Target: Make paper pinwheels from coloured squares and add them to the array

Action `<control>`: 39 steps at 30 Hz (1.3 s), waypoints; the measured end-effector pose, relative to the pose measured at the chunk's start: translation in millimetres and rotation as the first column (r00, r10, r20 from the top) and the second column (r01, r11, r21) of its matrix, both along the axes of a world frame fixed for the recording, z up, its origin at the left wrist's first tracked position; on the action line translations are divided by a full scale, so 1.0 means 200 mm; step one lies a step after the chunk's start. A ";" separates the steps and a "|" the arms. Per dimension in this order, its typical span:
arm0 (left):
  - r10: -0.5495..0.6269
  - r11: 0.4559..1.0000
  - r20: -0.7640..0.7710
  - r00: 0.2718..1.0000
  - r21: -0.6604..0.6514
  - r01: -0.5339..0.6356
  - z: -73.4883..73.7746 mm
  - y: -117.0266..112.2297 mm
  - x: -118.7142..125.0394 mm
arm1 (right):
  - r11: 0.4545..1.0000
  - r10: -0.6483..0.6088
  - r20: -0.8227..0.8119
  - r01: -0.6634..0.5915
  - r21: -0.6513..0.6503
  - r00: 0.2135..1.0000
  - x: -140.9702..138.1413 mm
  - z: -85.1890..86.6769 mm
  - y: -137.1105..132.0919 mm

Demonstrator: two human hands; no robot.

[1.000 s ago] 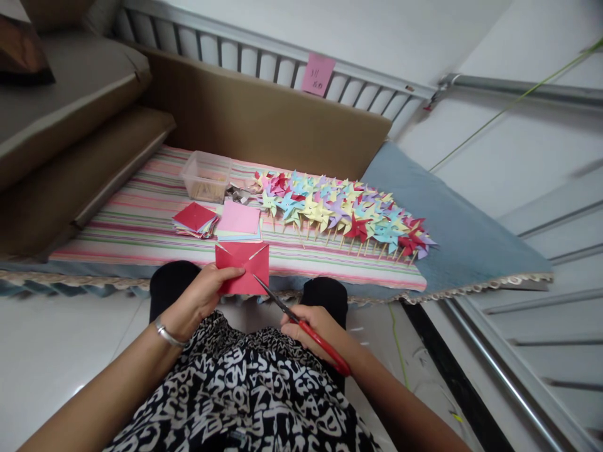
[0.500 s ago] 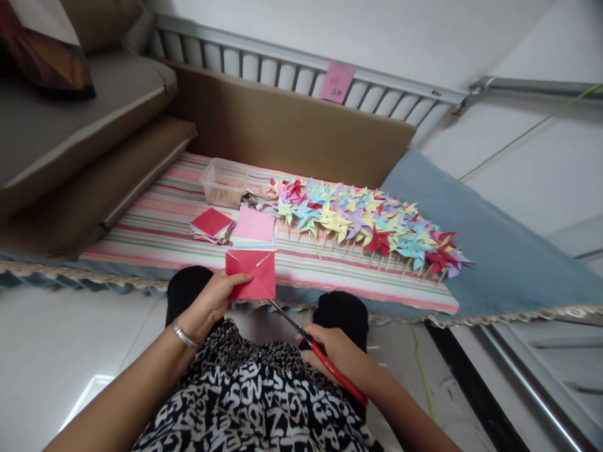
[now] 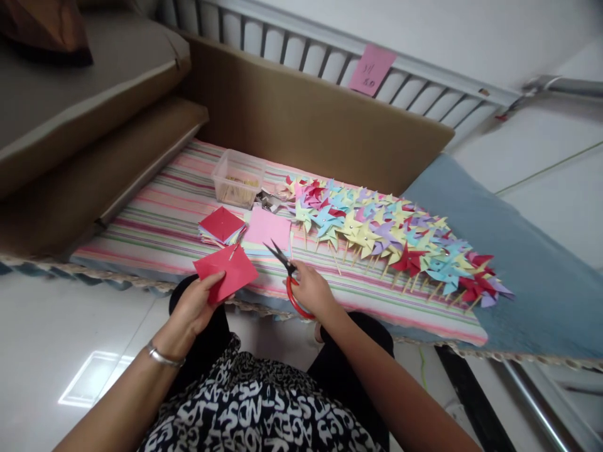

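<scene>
My left hand (image 3: 200, 301) pinches a square of red paper (image 3: 230, 271) by its left side, thumb on top. A slit shows at the paper's upper corner. In my right hand (image 3: 313, 289) is a pair of scissors (image 3: 287, 267) with red handles, its dark blades slightly apart and pointing up-left, clear of the paper. Just beyond lie a stack of paper squares (image 3: 222, 223) with a red one on top and a pile of pink paper squares (image 3: 269, 227).
A clear plastic box (image 3: 238, 179) holding thin sticks stands behind the stacks. Many paper pinwheels (image 3: 386, 235) on sticks fill the right of the striped cloth (image 3: 151, 216). A cardboard panel (image 3: 311, 119) rises at the back, with wrapped boards (image 3: 94, 119) at left.
The scissors have come away from the paper's lower right corner and swung up and left. The red paper has moved left and turned. My view has shifted a little.
</scene>
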State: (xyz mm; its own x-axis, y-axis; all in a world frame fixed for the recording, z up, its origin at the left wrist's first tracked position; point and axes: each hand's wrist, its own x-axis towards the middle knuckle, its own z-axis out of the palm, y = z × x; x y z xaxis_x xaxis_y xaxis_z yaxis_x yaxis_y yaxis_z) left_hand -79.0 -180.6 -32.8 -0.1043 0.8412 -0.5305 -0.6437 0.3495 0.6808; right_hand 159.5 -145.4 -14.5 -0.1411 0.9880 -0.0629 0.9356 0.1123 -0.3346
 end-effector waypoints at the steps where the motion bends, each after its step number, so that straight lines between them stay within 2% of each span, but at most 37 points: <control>1: 0.001 1.000 0.010 1.000 0.001 -0.001 0.00 0.00 0.00 | 0.999 -0.018 0.053 0.016 0.047 0.998 -0.05 -0.02 0.08; 5: -0.004 1.000 0.053 0.999 0.013 0.004 0.02 -0.02 -0.02 | 0.997 -0.002 0.068 -0.003 0.079 0.998 -0.19 -0.08 0.31; 8: -0.027 1.000 0.062 0.998 0.015 0.026 0.05 -0.04 -0.03 | 0.999 0.018 0.029 -0.019 0.050 0.999 -0.23 -0.10 0.39; 11: -0.046 0.999 0.065 0.997 0.020 0.045 0.07 -0.05 -0.02 | 0.999 0.033 -0.077 -0.032 0.012 0.996 -0.21 -0.08 0.38; 15: -0.121 0.991 0.050 0.991 0.069 0.118 0.09 -0.06 0.02 | 0.997 0.046 -0.296 -0.062 -0.047 0.954 -0.18 0.01 0.24; 17: -0.166 0.982 0.030 0.986 0.097 0.163 0.11 -0.06 0.07 | 0.987 0.003 -0.492 -0.081 -0.136 0.870 -0.17 0.07 0.13; 19: -0.203 0.972 0.006 0.979 0.118 0.201 0.13 -0.07 0.12 | 0.952 -0.149 -0.769 -0.119 -0.281 0.621 -0.16 0.12 0.04; 21: -0.241 0.962 -0.017 0.971 0.132 0.241 0.15 -0.09 0.17 | 0.918 -0.281 -0.882 -0.163 -0.362 0.377 -0.15 0.17 -0.04; 23: -0.277 0.949 -0.034 0.960 0.150 0.279 0.18 -0.11 0.21 | 0.904 -0.337 -0.898 -0.169 -0.392 0.282 -0.12 0.21 -0.09; 27: -0.346 0.919 -0.053 0.937 0.184 0.349 0.22 -0.15 0.27 | 0.889 -0.374 -0.900 -0.191 -0.417 0.224 -0.09 0.25 -0.15; 31: -0.367 0.910 -0.090 0.926 0.174 0.378 0.26 -0.19 0.31 | 0.899 -0.358 -0.923 -0.212 -0.382 0.143 -0.06 0.26 -0.20; 37: -0.384 0.895 -0.114 0.916 0.198 0.400 0.30 -0.24 0.33 | 0.941 -0.332 -0.930 -0.017 -0.339 0.158 0.02 0.29 -0.29; 39: -0.390 0.887 -0.116 0.914 0.218 0.406 0.30 -0.25 0.34 | 0.947 -0.317 -0.935 0.007 -0.320 0.156 0.05 0.32 -0.31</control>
State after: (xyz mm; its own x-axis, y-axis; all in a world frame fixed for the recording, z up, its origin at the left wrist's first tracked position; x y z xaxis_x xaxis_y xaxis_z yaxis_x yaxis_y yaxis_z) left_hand -11.1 -230.7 28.1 0.2371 0.9177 -0.3187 -0.4338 0.3936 0.8105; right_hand 169.0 -208.1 49.2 -0.0771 0.9780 -0.1937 -0.1839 -0.2049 -0.9614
